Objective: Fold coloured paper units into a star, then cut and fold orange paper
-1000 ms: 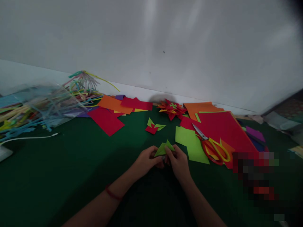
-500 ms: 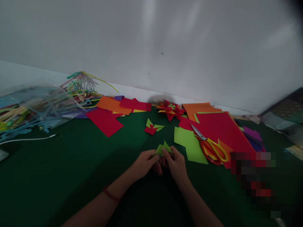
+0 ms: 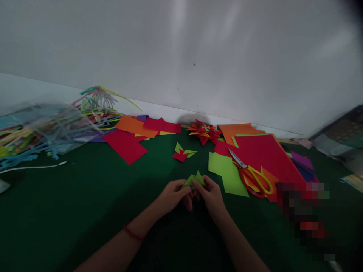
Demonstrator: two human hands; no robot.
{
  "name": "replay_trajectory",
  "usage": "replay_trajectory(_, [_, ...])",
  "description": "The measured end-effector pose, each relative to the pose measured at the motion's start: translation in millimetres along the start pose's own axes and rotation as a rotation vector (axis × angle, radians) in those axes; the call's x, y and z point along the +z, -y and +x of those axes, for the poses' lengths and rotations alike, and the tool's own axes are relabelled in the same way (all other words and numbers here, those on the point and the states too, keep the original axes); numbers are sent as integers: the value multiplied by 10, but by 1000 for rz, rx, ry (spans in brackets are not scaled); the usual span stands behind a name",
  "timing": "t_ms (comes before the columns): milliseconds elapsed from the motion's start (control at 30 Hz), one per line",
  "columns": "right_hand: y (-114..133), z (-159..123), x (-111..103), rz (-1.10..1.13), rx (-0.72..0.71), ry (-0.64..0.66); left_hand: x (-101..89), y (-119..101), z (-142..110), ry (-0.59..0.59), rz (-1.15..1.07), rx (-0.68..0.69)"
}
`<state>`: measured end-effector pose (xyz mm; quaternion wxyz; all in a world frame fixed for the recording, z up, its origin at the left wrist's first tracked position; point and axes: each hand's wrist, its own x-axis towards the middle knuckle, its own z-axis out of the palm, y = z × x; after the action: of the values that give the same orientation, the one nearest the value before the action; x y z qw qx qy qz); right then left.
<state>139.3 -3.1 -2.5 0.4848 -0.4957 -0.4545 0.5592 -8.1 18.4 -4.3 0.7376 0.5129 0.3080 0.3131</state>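
Observation:
A small piece of folded green paper (image 3: 190, 181) is pinched between my two hands, with pointed tips sticking up. My left hand (image 3: 173, 194) grips its left side, thumb on the near face. On the right side, my right hand (image 3: 211, 192) closes on it with thumb and fingers; the lower part of the paper is hidden behind the fingers. Just beyond them lies a folded red and green paper piece (image 3: 183, 153). Farther back sits a many-pointed paper flower (image 3: 204, 131) in red, orange and green.
To the right, scissors (image 3: 251, 173) with orange and yellow handles lie over green paper (image 3: 232, 179) and a red sheet (image 3: 262, 155). Red paper (image 3: 127, 147) and orange paper (image 3: 134, 125) are at back left. A clear bag (image 3: 56, 117) of coloured pipe cleaners (image 3: 99, 100) stands far left.
The right tip of the green paper has shifted slightly down, and my right fingers have moved a little on it. Everything on the table is as before.

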Motion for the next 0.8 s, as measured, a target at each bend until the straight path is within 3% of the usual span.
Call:
replay_trajectory(400, [97, -29, -16, -137, -43, 55, -31, -20, -20, 103, 11, -20])
replay_trajectory(800, [40, -50, 4, -55, -2, 150, -61, -105, -43, 162, -5, -31])
